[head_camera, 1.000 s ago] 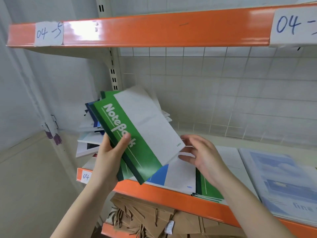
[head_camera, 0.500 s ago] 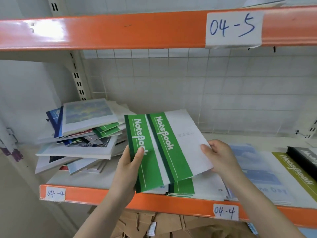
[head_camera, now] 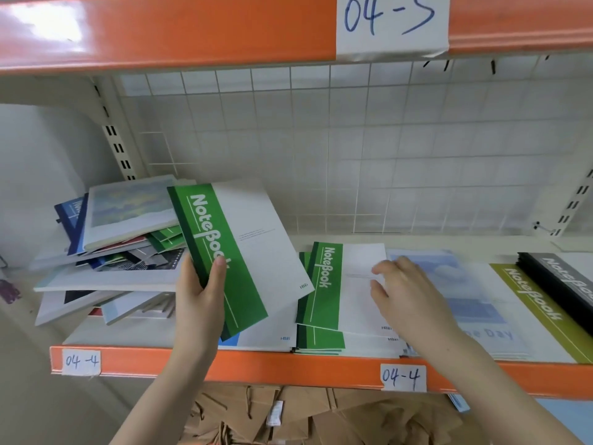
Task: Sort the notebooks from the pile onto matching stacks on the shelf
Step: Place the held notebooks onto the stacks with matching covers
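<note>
Half a second back both my hands shared two green notebooks fanned together; now one of them lies on the green stack (head_camera: 321,343) at the shelf's front edge, and only the other is left in my grasp. My left hand (head_camera: 200,303) grips that green notebook (head_camera: 237,252) by its spine side, thumb pressed on the green band over the printed title, fingers curled behind; it is tilted, raised above the shelf (head_camera: 256,364), its lower corner hanging over a white-and-blue notebook (head_camera: 266,338) that lies flat near the front edge. My right hand (head_camera: 407,293) is released, fingers loosely spread, resting on or just over the white part of the top green notebook (head_camera: 340,284); I cannot tell whether the fingertips press it. That top one sits slightly askew on the copies beneath.

Toward the shelf's left end the unsorted pile (head_camera: 112,252) leans in a jumble: a pale cloud-print cover uppermost, blue, green, red and black-and-white edges poking out below. Just right of the green stack lies a stack with pale blue sky covers (head_camera: 475,303), partly under my wrist, then an olive notebook (head_camera: 539,306), and at the right end a black stack (head_camera: 564,281) overlapping the olive one. White wire grid (head_camera: 321,155) backs the shelf. Paper labels (head_camera: 402,377) on the orange front beam read 04-4; the beam above carries 04-5. Brown paper bags (head_camera: 321,419) sit crumpled on the level below.
</note>
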The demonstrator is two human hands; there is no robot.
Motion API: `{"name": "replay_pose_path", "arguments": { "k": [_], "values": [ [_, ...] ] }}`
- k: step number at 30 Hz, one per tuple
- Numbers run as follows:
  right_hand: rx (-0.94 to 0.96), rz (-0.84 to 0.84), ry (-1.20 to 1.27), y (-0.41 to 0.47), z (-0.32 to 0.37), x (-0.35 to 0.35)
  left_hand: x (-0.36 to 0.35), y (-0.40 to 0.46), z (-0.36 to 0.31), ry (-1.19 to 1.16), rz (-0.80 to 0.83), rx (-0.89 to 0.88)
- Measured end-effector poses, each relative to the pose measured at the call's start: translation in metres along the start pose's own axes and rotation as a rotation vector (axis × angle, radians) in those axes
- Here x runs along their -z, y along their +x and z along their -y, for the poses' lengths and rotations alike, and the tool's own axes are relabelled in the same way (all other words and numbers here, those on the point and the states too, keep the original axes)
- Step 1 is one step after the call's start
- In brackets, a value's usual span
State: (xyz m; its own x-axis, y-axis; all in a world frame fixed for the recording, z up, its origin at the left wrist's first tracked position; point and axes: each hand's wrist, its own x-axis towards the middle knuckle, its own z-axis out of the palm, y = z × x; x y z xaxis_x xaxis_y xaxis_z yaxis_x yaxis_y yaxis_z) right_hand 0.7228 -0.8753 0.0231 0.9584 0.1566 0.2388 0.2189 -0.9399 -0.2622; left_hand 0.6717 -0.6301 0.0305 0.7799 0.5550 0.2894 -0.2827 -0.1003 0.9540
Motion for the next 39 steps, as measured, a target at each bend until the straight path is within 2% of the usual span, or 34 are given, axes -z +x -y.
{"name": "replay_pose_path", "arguments": {
  "k": [3,5,12,20,29,33,35,39],
  "values": [
    [0.268,0.129,0.067,0.004,0.015,-0.016,-0.005,-0.003,0.002,0.007,0.007,0.007],
    [0.340,0.233,0.035,0.002,0.021,-0.026,-0.005,-0.003,0.003,0.005,0.010,0.010],
    [0.450,0.334,0.061,-0.013,0.006,-0.023,0.009,-0.006,0.010,-0.002,-0.003,0.017],
    [0.473,0.390,0.088,-0.017,0.020,-0.026,0.006,-0.010,0.013,-0.002,0.006,0.037],
    [0.510,0.254,0.064,-0.017,0.022,-0.042,-0.007,-0.011,0.009,0.008,0.034,0.045],
    [0.466,0.276,0.232,-0.021,0.016,-0.025,-0.018,-0.008,0.011,0.044,0.036,0.063],
    [0.375,0.183,0.333,-0.023,0.002,-0.012,-0.023,-0.004,0.011,0.038,0.038,0.079],
    [0.138,-0.182,0.407,-0.017,-0.038,0.001,-0.038,-0.002,0.015,0.094,0.143,0.179]
  ]
}}
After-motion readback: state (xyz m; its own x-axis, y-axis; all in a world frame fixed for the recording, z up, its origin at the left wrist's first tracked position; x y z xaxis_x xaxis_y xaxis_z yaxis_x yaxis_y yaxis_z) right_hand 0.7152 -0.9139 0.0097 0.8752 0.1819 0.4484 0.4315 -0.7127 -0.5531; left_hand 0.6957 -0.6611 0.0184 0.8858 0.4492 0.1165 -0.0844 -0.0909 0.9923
